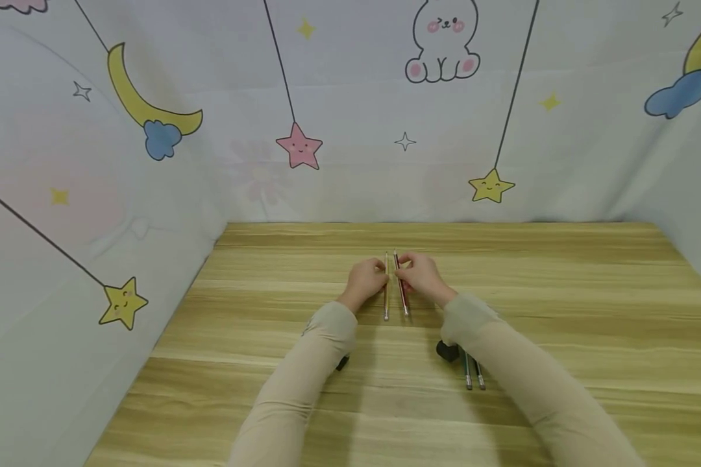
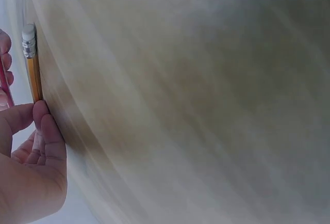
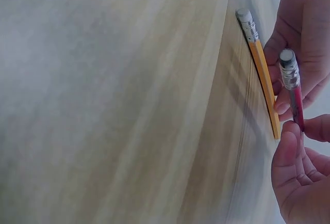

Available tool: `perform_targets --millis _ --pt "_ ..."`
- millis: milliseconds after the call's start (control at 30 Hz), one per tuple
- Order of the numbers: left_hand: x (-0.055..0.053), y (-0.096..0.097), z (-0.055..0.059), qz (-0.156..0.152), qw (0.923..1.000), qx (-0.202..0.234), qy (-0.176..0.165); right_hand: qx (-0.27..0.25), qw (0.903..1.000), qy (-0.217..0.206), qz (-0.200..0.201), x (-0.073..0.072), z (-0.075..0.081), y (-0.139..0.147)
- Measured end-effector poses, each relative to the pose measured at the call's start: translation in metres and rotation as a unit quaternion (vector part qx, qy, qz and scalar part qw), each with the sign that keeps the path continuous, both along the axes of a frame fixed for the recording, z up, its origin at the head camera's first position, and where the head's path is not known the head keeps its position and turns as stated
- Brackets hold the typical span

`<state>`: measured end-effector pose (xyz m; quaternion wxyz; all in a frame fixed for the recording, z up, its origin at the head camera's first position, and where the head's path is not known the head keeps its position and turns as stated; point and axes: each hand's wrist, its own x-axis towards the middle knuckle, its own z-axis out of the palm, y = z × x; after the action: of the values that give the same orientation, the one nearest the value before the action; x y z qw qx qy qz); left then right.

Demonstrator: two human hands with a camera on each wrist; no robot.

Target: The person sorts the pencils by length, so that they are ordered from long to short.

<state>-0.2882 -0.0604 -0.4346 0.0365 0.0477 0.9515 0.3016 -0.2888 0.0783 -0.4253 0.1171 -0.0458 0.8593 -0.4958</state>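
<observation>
In the head view a yellow pencil and a dark red pencil lie side by side, a small gap between them, eraser ends toward me. My left hand pinches the yellow pencil between thumb and fingers; in the left wrist view its white eraser points up and away from the fingertips. With thumb and fingertips my right hand grips the red pencil. The right wrist view shows the red pencil raised off the wooden surface, while the yellow pencil lies along it.
Two dark pencils lie partly under my right forearm, eraser ends toward me. A black object shows below the right sleeve, and another dark piece by the left sleeve. Printed cloth borders the wooden table at back and sides.
</observation>
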Motion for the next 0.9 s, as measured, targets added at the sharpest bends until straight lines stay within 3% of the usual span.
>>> perform_targets --millis 367,700,900 --pt "0.001 0.0 0.002 -0.002 1.0 -0.006 0.001 0.02 0.9992 -0.031 -0.018 -0.003 -0.005 -0.005" --pt "0.001 0.001 0.002 -0.002 1.0 -0.007 0.006 0.063 0.998 0.003 -0.005 -0.004 -0.009 -0.009" --pt "0.001 0.002 0.001 0.001 1.0 -0.007 0.005 0.069 0.9976 0.001 0.003 -0.006 -0.011 -0.009"
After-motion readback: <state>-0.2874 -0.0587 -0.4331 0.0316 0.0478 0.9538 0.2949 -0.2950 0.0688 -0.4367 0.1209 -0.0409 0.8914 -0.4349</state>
